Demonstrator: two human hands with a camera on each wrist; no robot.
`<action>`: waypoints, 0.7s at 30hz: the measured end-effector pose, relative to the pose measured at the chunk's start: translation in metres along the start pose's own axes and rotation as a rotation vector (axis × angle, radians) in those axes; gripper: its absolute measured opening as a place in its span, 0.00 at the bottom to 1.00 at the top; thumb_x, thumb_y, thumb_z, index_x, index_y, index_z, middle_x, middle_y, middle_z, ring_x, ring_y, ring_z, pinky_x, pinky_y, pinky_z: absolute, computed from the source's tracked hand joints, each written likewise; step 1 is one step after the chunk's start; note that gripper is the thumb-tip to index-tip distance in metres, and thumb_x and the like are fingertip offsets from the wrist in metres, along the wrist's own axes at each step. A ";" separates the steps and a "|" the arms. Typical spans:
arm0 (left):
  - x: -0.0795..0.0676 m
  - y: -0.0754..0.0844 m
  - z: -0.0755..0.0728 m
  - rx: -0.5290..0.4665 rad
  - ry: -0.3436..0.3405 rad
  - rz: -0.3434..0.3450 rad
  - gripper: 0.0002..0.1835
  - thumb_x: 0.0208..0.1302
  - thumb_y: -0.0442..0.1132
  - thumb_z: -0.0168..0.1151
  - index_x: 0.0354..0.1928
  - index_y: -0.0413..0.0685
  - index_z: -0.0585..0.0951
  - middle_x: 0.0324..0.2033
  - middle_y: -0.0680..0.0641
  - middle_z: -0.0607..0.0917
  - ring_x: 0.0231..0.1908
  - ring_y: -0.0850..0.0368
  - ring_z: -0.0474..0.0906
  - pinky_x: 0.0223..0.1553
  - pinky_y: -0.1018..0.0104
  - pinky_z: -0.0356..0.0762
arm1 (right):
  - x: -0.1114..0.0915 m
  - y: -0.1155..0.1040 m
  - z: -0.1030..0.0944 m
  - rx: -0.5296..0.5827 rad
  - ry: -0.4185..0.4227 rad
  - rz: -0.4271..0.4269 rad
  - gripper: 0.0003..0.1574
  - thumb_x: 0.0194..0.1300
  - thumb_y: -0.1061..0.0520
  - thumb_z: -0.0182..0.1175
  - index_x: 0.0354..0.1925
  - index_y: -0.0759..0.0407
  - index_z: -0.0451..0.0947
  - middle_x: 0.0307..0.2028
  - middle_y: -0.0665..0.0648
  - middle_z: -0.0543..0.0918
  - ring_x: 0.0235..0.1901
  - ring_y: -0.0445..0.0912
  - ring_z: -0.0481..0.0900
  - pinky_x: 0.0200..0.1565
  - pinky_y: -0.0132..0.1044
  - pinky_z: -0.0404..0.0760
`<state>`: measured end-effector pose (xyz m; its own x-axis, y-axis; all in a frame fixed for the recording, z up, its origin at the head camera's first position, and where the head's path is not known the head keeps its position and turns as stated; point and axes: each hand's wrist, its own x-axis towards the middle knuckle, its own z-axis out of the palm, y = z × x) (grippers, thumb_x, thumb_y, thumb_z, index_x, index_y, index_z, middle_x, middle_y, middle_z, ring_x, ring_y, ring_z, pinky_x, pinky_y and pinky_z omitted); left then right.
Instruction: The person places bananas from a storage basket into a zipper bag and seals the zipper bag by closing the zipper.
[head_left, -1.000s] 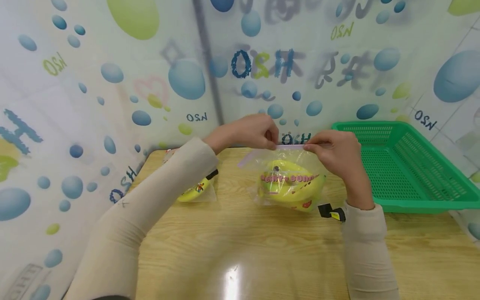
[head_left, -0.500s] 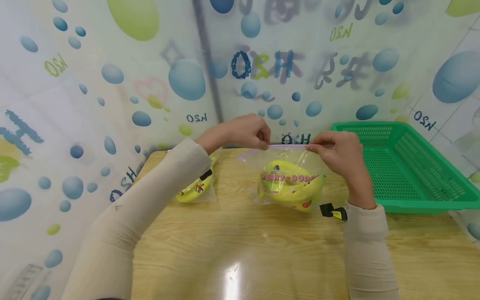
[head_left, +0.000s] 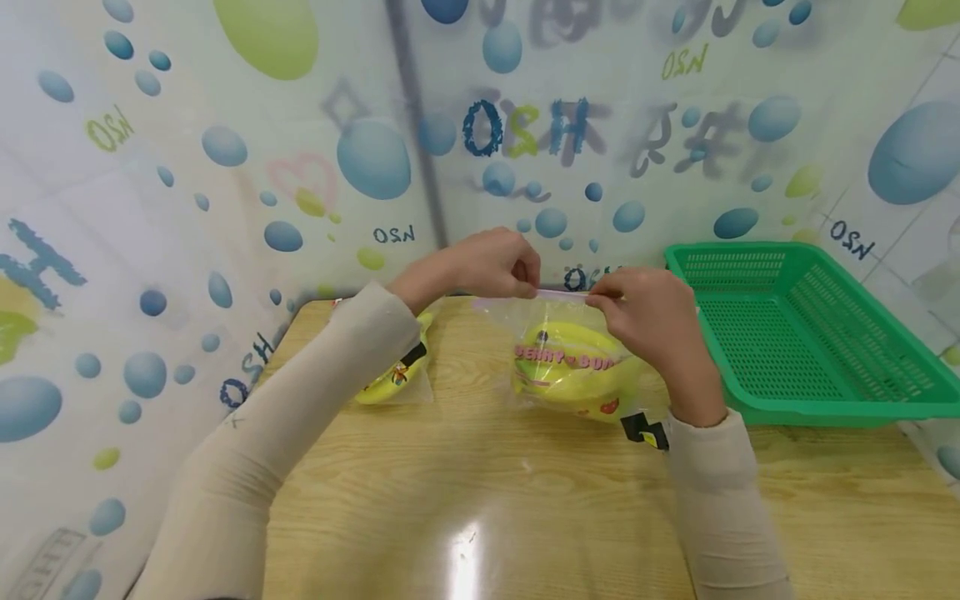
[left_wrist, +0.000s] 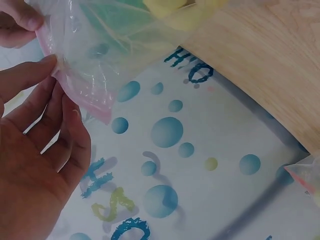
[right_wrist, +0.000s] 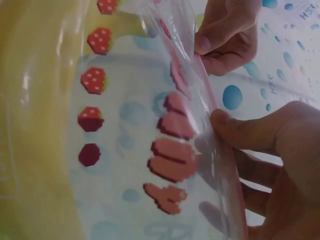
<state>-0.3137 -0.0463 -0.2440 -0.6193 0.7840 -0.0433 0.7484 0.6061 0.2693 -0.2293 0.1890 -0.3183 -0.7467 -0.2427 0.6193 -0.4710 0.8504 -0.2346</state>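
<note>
While both hands worked at the far side of the table, I counted two clear zip bags, each with a yellow toy inside, and one green basket. My left hand pinched the pink seal strip of the nearer-to-centre zip bag between thumb and fingertips, and my right hand pinched the same strip just beside it, so the two grips sat close together with only a short run of seal between them. The yellow toy hung in that bag directly below the grips, its bottom resting on the table. In the right wrist view the strip ran between my thumb and fingers, with the bag's pink lettering and strawberry prints just beneath. The second bag lay below my left forearm, apart from the held one. The basket stood beside my right hand, its near rim close to my wrist. Beyond the grips the printed wall rose right behind the table's far edge, leaving little room there; toward me the tabletop lay open.
</note>
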 end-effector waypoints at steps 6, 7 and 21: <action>-0.003 -0.007 0.002 -0.027 0.016 0.042 0.06 0.68 0.39 0.66 0.38 0.47 0.89 0.35 0.49 0.90 0.36 0.57 0.85 0.45 0.62 0.83 | 0.002 0.004 0.005 0.073 -0.017 0.016 0.07 0.68 0.55 0.69 0.36 0.56 0.91 0.30 0.57 0.90 0.28 0.51 0.84 0.29 0.48 0.78; -0.004 -0.008 0.003 -0.034 0.019 0.046 0.06 0.68 0.39 0.66 0.38 0.47 0.89 0.35 0.49 0.90 0.36 0.57 0.85 0.45 0.62 0.82 | 0.002 0.005 0.005 0.082 -0.021 0.023 0.07 0.68 0.55 0.69 0.37 0.56 0.90 0.31 0.57 0.90 0.29 0.51 0.85 0.30 0.47 0.78; -0.009 -0.020 0.004 -0.101 0.050 0.031 0.05 0.66 0.39 0.65 0.36 0.47 0.88 0.33 0.49 0.88 0.34 0.56 0.81 0.42 0.64 0.79 | 0.001 0.015 0.002 0.138 -0.009 0.055 0.07 0.68 0.55 0.69 0.36 0.56 0.91 0.29 0.57 0.90 0.28 0.51 0.85 0.29 0.41 0.72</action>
<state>-0.3220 -0.0653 -0.2530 -0.6090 0.7931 0.0136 0.7414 0.5630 0.3653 -0.2377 0.2007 -0.3224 -0.7769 -0.2020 0.5963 -0.4890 0.7902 -0.3694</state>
